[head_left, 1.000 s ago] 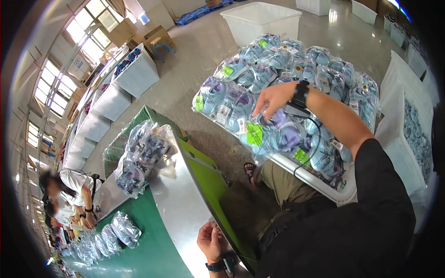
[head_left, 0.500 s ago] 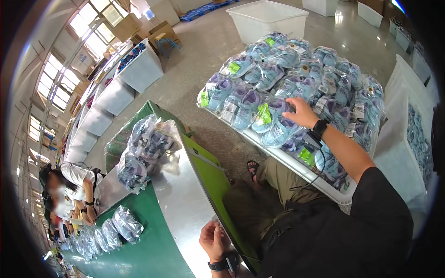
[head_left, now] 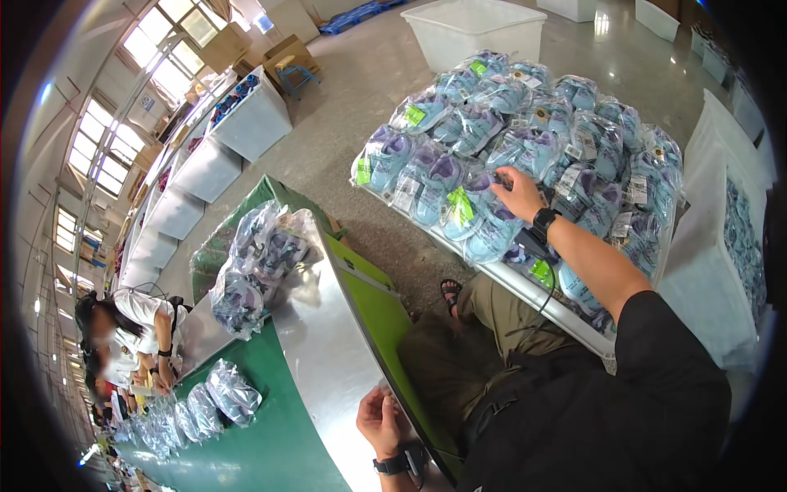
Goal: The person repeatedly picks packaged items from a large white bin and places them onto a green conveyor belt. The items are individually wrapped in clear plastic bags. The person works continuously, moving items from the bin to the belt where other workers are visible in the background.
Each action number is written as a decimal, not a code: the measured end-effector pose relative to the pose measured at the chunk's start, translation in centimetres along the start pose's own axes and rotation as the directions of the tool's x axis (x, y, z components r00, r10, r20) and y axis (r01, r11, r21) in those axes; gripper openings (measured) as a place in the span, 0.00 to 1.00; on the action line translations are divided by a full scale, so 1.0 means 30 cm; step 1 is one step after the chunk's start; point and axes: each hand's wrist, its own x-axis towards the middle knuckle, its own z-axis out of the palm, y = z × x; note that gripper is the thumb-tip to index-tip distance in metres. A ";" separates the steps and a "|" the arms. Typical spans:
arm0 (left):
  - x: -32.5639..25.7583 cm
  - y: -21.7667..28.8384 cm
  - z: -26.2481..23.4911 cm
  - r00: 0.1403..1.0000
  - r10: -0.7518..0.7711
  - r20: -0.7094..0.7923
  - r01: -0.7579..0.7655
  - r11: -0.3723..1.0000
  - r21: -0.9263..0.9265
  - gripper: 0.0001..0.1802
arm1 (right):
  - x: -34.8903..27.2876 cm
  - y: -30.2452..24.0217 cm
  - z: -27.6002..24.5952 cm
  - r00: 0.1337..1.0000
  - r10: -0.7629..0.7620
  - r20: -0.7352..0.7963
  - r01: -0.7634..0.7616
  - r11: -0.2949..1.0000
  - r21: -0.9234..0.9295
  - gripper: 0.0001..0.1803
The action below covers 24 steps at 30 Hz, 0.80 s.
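Right hand [head_left: 518,193] fingers curled down onto a bagged pair of blue-purple kids' shoes [head_left: 484,215] on top of the heap; I read it as closing on the bag, but I can't tell if the grip is complete since the fingertips sink into the plastic. Black watch on that wrist. Left hand [head_left: 379,422] is loosely cupped, holding nothing, fingertips touching the edge of the metal table [head_left: 328,369] down by my lap. Bag sits in the near-middle of the pile of bagged shoes [head_left: 525,139], all stacked in a white bin [head_left: 533,291] to my right front. Step in hand, as I judge it: picking one bag off the stack. Next move needs a firm pinch on slippery plastic, then a lift clear without dragging neighbours off. Further out: more bagged pairs on the green conveyor belt [head_left: 270,443], a seated co-worker [head_left: 135,324] far left, white crates [head_left: 246,123] along the floor.
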 end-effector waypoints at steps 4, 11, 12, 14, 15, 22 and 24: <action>0.003 0.006 -0.001 1.000 -0.002 0.005 0.002 1.000 0.014 0.14 | 0.014 -0.003 0.005 0.998 0.044 0.050 -0.046 0.998 0.036 0.27; 0.011 0.049 -0.031 0.994 -0.095 0.048 0.098 0.993 -0.058 0.14 | -0.111 -0.189 -0.076 0.965 -0.249 -0.083 0.239 0.964 -0.116 0.25; 0.014 0.057 -0.042 0.992 -0.112 0.054 0.115 0.991 -0.065 0.14 | -0.139 -0.224 -0.092 0.942 -0.319 -0.107 0.308 0.945 -0.110 0.24; 0.024 0.075 -0.075 0.988 -0.142 0.059 0.147 0.986 -0.073 0.13 | -0.224 -0.290 -0.104 0.950 -0.308 -0.038 0.309 0.951 0.027 0.21; 0.033 0.083 -0.097 0.986 -0.156 0.057 0.160 0.984 -0.074 0.13 | -0.268 -0.316 -0.101 0.960 -0.279 0.015 0.275 0.952 0.132 0.20; 0.146 0.116 -0.318 0.991 -0.109 -0.081 0.113 0.993 0.040 0.13 | -0.562 -0.304 -0.049 0.828 -0.101 0.551 -0.105 0.939 0.329 0.12; 0.189 0.121 -0.393 0.989 -0.067 -0.130 0.080 0.993 0.092 0.13 | -0.591 -0.269 -0.024 0.795 -0.023 0.606 -0.206 0.930 0.306 0.12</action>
